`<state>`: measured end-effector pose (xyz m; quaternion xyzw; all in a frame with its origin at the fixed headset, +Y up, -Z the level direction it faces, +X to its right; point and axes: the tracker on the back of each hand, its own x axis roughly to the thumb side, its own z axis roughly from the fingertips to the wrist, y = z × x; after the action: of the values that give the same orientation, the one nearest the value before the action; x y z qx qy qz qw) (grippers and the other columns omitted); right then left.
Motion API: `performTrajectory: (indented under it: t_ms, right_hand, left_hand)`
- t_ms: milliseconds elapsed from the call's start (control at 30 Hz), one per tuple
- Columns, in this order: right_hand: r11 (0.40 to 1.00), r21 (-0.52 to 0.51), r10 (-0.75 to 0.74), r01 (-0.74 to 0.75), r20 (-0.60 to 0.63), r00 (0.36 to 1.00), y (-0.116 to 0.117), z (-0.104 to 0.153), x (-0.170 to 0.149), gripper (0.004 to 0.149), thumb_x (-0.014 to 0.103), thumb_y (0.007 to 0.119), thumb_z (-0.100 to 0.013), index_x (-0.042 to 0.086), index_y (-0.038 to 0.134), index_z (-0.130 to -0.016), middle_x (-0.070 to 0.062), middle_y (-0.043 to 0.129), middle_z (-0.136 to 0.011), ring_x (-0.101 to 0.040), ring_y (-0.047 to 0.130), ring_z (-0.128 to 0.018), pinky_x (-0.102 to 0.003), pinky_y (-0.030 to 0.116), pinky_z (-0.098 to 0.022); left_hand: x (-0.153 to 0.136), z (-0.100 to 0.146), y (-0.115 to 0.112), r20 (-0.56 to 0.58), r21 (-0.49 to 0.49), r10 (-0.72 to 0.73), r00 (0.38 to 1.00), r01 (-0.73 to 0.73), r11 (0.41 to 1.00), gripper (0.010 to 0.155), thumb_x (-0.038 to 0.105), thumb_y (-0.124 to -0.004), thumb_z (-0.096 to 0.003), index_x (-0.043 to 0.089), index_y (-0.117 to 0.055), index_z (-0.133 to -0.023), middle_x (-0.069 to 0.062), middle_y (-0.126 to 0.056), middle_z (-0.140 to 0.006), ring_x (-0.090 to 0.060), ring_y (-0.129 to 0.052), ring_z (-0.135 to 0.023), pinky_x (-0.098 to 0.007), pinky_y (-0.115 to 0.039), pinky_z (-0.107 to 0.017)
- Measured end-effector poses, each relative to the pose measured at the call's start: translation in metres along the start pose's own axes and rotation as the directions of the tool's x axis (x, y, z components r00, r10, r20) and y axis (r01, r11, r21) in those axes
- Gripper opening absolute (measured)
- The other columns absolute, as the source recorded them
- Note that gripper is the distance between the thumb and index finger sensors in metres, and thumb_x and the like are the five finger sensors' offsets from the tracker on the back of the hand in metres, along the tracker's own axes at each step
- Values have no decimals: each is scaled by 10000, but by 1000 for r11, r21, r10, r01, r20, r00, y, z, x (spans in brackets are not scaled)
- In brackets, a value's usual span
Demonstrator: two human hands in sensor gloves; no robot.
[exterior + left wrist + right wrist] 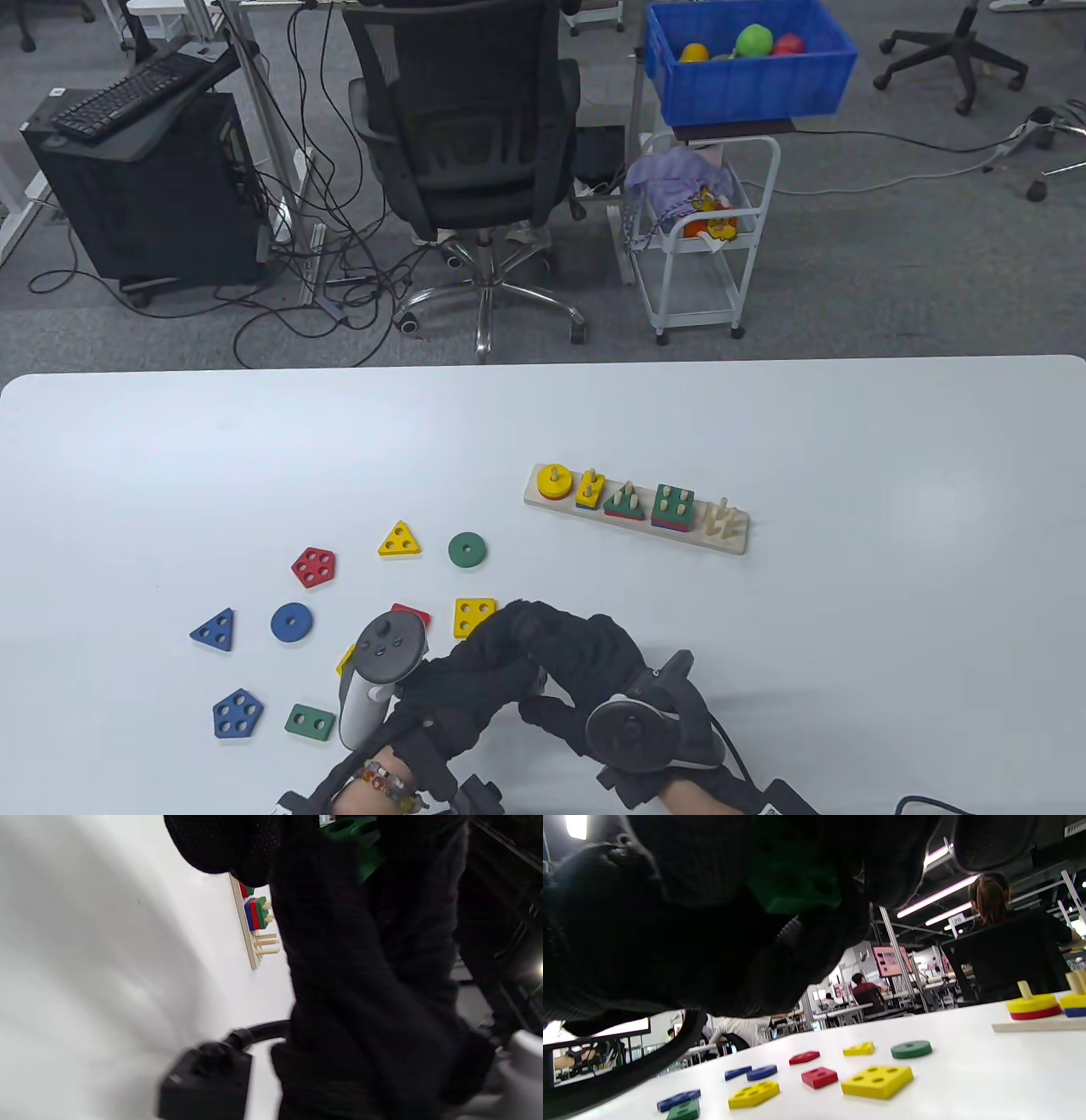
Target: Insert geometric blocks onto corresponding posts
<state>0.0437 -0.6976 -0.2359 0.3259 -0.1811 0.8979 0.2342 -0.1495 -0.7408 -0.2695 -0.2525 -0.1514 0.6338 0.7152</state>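
Both gloved hands curled together, left hand (475, 671) and right hand (585, 671) clasping green block (793, 885)

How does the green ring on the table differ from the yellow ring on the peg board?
The green ring lies loose and flat on the white table, its centre hole empty; the yellow ring is threaded on the first peg of the peg board, with the peg poking through. The green ring lies alone, while the yellow ring tops a red one. Both are round discs with one hole.
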Motion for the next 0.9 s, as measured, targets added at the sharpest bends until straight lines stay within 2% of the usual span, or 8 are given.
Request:
performTrajectory:
  t_ms: [200,333,400,533,600,733,800,900]
  right_hand:
    - [998,-60,22,-22,-5,1000,-3,1,4,753,445,847,-391,123,542,-999,-181,714,-970,-386,868,-807,-632,717,-551]
    - [996,-86,22,-21,13,1000,-9,2,2,716,459,867,-364,139,631,-959,-157,808,-909,-361,933,-737,-615,745,-527]
    - [996,-90,22,-21,4,1000,-12,2,-1,706,459,869,-361,155,636,-954,-142,807,-914,-349,935,-729,-614,743,-529]
    - [990,-111,84,-87,-34,996,-28,-2,-22,694,474,868,-352,175,654,-941,-134,810,-919,-314,962,-670,-602,749,-529]
    - [989,-86,115,-119,-59,992,-41,-5,-43,685,469,868,-349,182,668,-938,-150,817,-914,-299,976,-634,-594,755,-532]
    - [980,67,196,-188,-152,969,-65,-14,-87,678,464,860,-353,179,680,-942,-158,820,-922,-293,984,-610,-595,744,-549]
    - [966,124,247,-226,-194,950,-74,-19,-104,667,446,856,-365,205,660,-954,-130,786,-961,-306,964,-656,-601,727,-565]
    - [936,244,315,-252,-266,911,-81,-27,-129,660,387,885,-366,250,639,-963,-84,724,-1016,-324,921,-740,-617,695,-598]
  left_hand:
    - [-8,-2,-4,-11,-75,243,970,-243,967,822,533,-745,-507,242,-279,-1118,-36,-583,-1123,-234,-781,-961,-422,-748,-737]
    - [-8,-2,-3,-11,-95,215,977,-215,972,787,537,-735,-508,254,-331,-1120,-39,-617,-1115,-234,-797,-957,-430,-744,-737]
    - [-5,-1,-1,6,-86,140,990,-139,987,767,537,-720,-516,269,-338,-1125,-39,-577,-1142,-252,-745,-996,-467,-678,-760]
    - [8,13,17,37,42,-305,952,303,952,742,559,-688,-517,293,-359,-1127,-54,-454,-1199,-293,-619,-1086,-543,-563,-791]
    - [13,20,30,-1,116,-560,829,556,823,729,574,-670,-518,307,-374,-1128,-52,-443,-1211,-300,-594,-1105,-558,-546,-795]
    - [15,33,62,-203,175,-879,432,899,402,696,586,-641,-515,347,-402,-1123,-6,-442,-1221,-293,-555,-1132,-590,-478,-814]
    - [12,37,75,-290,152,-904,315,947,281,671,586,-639,-508,360,-448,-1111,18,-494,-1206,-271,-590,-1120,-595,-462,-821]
    - [3,43,94,-377,125,-892,251,968,220,672,587,-636,-506,371,-445,-1112,21,-453,-1223,-276,-542,-1144,-610,-432,-826]
